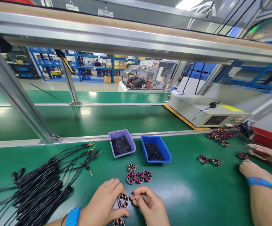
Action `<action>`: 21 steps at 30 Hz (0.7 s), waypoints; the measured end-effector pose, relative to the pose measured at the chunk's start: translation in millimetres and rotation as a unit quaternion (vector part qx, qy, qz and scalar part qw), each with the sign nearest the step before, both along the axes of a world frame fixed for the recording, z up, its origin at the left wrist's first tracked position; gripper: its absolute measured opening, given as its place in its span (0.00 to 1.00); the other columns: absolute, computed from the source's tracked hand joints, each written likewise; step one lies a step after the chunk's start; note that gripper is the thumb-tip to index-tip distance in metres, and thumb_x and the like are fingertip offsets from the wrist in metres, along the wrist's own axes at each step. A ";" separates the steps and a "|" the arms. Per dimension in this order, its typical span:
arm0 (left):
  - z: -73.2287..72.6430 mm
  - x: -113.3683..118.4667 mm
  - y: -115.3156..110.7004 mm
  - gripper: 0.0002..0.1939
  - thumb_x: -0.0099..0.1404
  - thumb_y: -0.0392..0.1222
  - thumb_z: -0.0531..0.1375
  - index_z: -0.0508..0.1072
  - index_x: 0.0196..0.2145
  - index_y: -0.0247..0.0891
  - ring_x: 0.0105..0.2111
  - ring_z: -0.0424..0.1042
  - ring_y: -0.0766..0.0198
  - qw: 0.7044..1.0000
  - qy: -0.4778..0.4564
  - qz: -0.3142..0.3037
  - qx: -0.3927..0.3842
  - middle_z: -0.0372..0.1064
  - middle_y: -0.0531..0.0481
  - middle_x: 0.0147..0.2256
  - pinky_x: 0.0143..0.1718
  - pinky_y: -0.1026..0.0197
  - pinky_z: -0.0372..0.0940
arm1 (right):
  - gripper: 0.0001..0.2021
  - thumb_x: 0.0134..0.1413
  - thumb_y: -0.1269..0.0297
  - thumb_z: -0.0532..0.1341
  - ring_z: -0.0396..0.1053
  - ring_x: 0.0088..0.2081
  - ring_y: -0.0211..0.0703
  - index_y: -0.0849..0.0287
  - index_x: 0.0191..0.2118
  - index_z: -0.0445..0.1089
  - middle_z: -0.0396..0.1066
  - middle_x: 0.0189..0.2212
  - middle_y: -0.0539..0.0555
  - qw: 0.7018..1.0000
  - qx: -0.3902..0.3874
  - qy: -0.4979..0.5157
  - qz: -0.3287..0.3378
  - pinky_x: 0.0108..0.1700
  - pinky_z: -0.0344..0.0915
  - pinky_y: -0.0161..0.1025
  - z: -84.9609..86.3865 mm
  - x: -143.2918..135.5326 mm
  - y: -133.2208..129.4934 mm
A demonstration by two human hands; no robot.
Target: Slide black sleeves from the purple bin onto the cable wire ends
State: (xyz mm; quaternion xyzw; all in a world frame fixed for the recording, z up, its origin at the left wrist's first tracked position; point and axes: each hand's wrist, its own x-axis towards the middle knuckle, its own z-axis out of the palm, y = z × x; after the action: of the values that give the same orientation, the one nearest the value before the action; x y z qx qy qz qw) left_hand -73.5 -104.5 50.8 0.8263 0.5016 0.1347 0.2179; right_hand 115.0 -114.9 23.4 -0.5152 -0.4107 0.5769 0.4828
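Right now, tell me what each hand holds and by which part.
The left hand pinches a ring-shaped wound coil by its outer rim. The right hand touches the coil's right edge with pinched fingertips; what they grip is too small to tell.

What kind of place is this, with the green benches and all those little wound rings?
Most likely an electronics assembly workshop. The left hand holds a small wound coil ring over a green bench; bins of small black parts, bundled black cables and a test instrument sit nearby.
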 end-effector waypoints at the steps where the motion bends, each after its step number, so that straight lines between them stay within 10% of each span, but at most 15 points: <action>1: 1.1 -0.6 -0.5 0.20 0.54 0.49 0.75 0.72 0.38 0.41 0.41 0.73 0.52 1.000 0.000 -0.002 -0.002 0.72 0.50 0.40 0.42 0.55 0.68 | 0.27 0.39 0.35 0.73 0.79 0.34 0.52 0.57 0.29 0.73 0.77 0.26 0.54 1.000 0.003 0.002 -0.008 0.41 0.75 0.44 0.2 0.4 0.0; 21: 4.9 -3.9 -8.8 0.15 0.67 0.39 0.66 0.69 0.49 0.38 0.39 0.77 0.53 0.968 0.106 -0.156 0.164 0.75 0.45 0.47 0.33 0.57 0.75 | 0.26 0.40 0.36 0.73 0.77 0.33 0.50 0.57 0.29 0.73 0.74 0.27 0.53 0.998 0.028 0.014 -0.047 0.40 0.74 0.43 5.1 -3.0 -5.6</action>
State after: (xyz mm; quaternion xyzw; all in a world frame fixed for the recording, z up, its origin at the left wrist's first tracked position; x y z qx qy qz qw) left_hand -77.4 -113.3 55.7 0.9284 0.3576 0.0911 0.0432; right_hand 112.1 -120.5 28.5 -0.5115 -0.3955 0.5493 0.5294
